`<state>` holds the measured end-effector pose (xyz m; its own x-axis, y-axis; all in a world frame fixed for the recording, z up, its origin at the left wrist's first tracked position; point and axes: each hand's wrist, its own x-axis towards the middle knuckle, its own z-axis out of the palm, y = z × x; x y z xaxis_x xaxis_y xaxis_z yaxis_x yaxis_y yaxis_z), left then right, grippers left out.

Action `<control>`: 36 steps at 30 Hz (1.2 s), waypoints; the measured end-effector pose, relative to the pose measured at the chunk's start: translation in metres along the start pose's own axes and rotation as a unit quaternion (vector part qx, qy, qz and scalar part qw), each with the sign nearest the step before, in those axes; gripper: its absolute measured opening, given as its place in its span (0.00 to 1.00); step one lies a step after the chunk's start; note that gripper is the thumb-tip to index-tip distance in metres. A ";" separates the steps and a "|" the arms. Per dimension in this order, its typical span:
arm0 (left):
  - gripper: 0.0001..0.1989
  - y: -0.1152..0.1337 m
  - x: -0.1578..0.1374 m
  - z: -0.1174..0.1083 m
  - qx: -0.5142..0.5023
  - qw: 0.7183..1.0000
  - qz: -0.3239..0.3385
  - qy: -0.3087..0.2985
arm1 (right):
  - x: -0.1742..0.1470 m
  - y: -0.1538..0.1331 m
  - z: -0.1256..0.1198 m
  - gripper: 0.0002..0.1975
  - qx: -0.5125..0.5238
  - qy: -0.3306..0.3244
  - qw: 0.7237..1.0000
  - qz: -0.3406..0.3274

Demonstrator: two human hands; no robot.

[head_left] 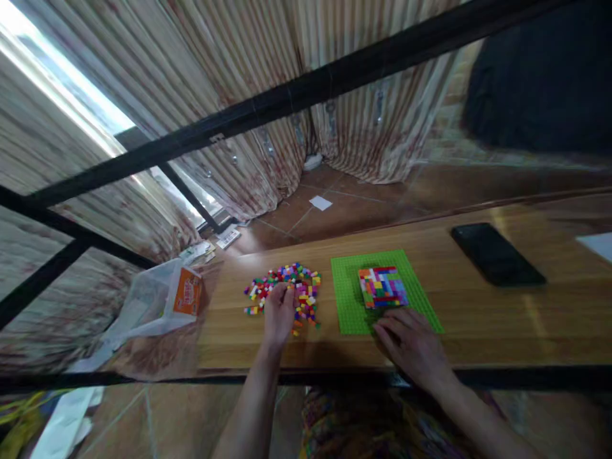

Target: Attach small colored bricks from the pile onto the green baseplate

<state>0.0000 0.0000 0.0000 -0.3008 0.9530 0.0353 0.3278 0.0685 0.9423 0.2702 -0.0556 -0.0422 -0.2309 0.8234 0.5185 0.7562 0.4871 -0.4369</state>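
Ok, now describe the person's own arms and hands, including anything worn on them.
The left hand and right hand are bare, without gloves. No sleeve, watch or bracelet shows on the left forearm or right forearm. Rings or small markings can't be made out. Dark, multicoloured patterned clothing shows between the arms.

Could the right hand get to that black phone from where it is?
Probably yes. The right hand is at the near edge of the green board, and the phone lies flat farther right on the same table. Nothing visible stands between them.
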 end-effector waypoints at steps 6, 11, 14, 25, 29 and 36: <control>0.06 -0.005 0.002 -0.001 0.029 0.999 -0.004 0.015 | 0.000 0.000 0.000 0.08 -0.001 0.004 1.000 -0.001; 0.08 -0.007 0.003 -0.002 0.070 0.997 -0.013 0.010 | 0.000 0.001 -0.001 0.08 -0.001 -0.009 1.000 0.003; 0.08 -0.006 0.003 -0.002 0.065 0.998 -0.018 0.006 | 0.000 0.001 -0.001 0.08 -0.002 -0.010 1.000 0.004; 0.14 0.027 -0.025 0.005 -0.074 0.983 -0.020 -0.167 | 0.005 -0.008 -0.008 0.07 0.068 0.014 0.997 0.043; 0.16 0.046 -0.050 0.013 -0.133 0.955 -0.033 -0.261 | 0.023 -0.038 -0.017 0.10 0.237 0.001 0.956 0.173; 0.17 0.068 -0.069 0.015 -0.109 0.933 -0.043 -0.339 | 0.055 -0.072 -0.013 0.14 0.485 -0.078 0.820 0.295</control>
<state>0.0563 -0.0567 0.0567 0.3424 0.9196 -0.1926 0.1154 0.1622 0.9800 0.2113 -0.0489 0.0273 -0.1321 0.9894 -0.0600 -0.0600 -0.0684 -0.9959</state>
